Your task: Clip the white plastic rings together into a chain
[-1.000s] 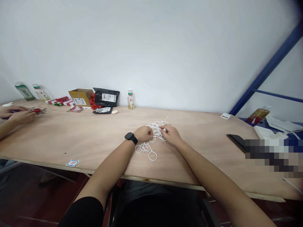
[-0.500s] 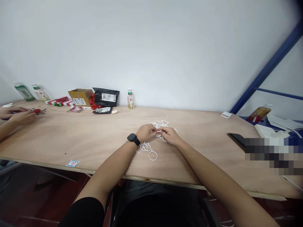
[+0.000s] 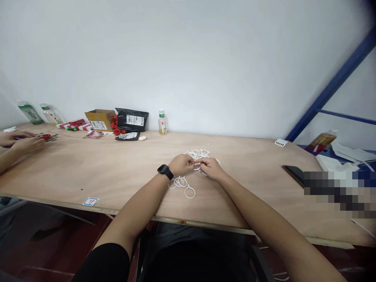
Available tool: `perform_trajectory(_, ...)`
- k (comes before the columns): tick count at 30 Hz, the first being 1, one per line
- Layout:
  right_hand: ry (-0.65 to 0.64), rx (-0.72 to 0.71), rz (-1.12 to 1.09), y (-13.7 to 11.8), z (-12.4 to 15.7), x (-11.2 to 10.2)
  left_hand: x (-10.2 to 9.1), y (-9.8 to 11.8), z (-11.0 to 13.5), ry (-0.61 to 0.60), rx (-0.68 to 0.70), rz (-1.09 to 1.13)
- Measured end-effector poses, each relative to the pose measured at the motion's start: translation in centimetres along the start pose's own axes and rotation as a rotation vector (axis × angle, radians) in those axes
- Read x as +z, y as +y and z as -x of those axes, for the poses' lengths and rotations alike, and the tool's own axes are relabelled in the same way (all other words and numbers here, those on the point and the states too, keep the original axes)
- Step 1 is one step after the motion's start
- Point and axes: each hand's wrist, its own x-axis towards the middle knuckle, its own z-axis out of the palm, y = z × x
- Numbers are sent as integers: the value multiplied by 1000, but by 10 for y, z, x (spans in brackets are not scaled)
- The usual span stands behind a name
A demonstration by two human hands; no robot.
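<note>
L hand (image 3: 181, 165) & R hand (image 3: 210, 168), fingertips pinched nearly tip to tip, hold a white ring (image 3: 197, 163) at the ring pile (image 3: 200, 156) on desk (image 3: 249, 168); mostly hidden, axis unclear. Nearest loose ring (image 3: 190, 197) lies flat, tab twd wall (image 3: 205, 78).

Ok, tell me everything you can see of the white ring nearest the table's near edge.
The white ring is a thin hoop, seemingly plastic, with a small tab on its far side. It lies flat on the wooden table, beside a few overlapping rings; contact with them is unclear. The left hand and right hand are clear of it.
</note>
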Motion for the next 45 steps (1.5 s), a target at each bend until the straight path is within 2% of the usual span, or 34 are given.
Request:
perform_trajectory(6, 117, -79, 139, -1, -1, 3, 6, 1, -1, -52, 25, 17)
perform_trajectory(9, 145, -157, 166, 3, -2, 2, 3, -2, -1, -24, 34, 7)
perform_trajectory(12, 219, -231, 244, 6, -2, -2, -4, -7, -1, 30, -17, -25)
perform_trajectory(15, 278, -236, 331, 4, -1, -7, -9, -14, -1, 63, -119, -85)
perform_trajectory(17, 204, -266, 344, -4, 3, -7, -8, -17, -1, 64, -167, -112)
perform_trajectory(22, -317, -354, 275, -35, 15, 5, -1, -15, -1, 6, -171, -125)
perform_trajectory(25, -476, -374, 322, -48, 18, 16, 0, -13, 0, -21, -160, -126)
perform_trajectory(29, -497, -343, 407, -48, 16, 20, 1, -11, 1, -51, -167, -121)
perform_trajectory(37, -415, -278, 416, -30, 11, 12, 6, -14, 0, -58, -145, -61)
perform_trajectory(42, -358, -290, 322, -23, 9, 7, 11, -19, -3, -65, -96, 73)
perform_trajectory(45, -334, -276, 226, -18, 8, 5, 13, -21, -3, -132, -124, 208)
